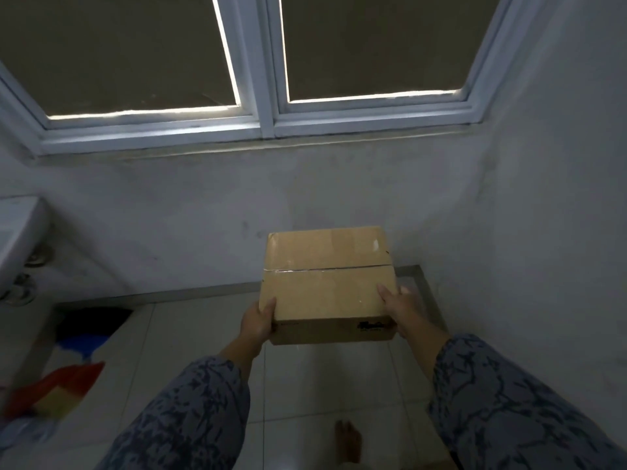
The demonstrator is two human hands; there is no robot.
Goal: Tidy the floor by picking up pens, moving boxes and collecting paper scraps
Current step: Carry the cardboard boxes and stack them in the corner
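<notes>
A closed brown cardboard box (327, 283) with a taped seam across its top is held in the air in front of me, above the white tiled floor. My left hand (258, 321) grips its near left corner, thumb on top. My right hand (403, 308) clasps the near right edge, fingers lying on the lid. Both arms wear blue patterned sleeves. No pens or paper scraps show in this view.
A grey wall with a double window (268, 79) stands straight ahead, and a second wall closes the corner at right. A white fixture (17, 232) juts out at left. A colourful mat (73, 364) lies on the floor at left. My bare foot (346, 440) is below.
</notes>
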